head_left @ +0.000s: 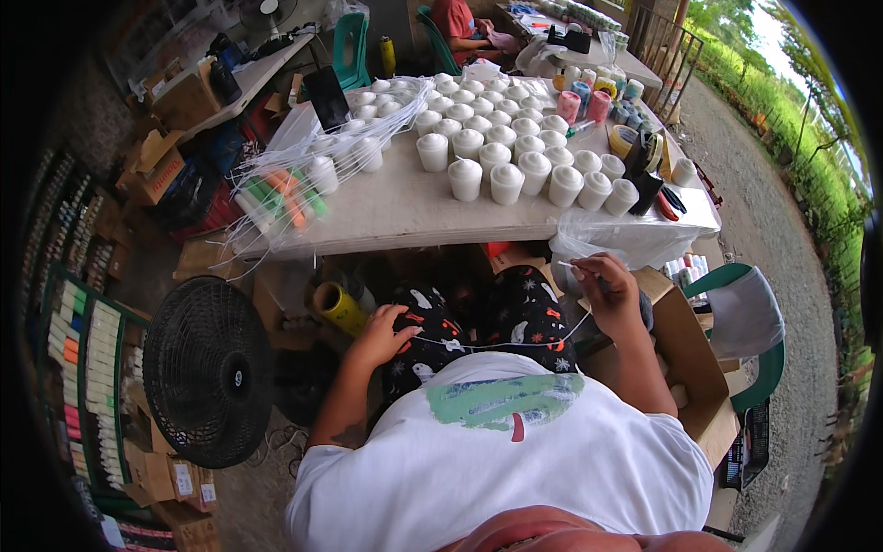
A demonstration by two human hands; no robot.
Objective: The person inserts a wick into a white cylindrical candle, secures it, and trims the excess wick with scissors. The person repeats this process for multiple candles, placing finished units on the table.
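Observation:
A thin white cord (pixel 478 347) stretches across my lap between my two hands. My left hand (pixel 379 337) rests by my left thigh, its fingers closed on one end of the cord. Raised near the table's front edge, my right hand (pixel 609 293) pinches a short white end of cord between thumb and fingertips. Ahead on the table (pixel 395 213) stand many white cup-shaped pieces (pixel 506 184) with domed, peaked tops. A loose bundle of white cords (pixel 303 152) drapes over the table's left side, across several of the pieces and some orange and green sticks (pixel 287 198).
A black fan (pixel 207 368) stands at my left, near a yellow tube (pixel 338 306). Clear plastic (pixel 612 237) hangs over the table edge; an open cardboard box (pixel 685 368) and a green chair (pixel 762 368) are at right. Another person (pixel 460 32) sits at the back.

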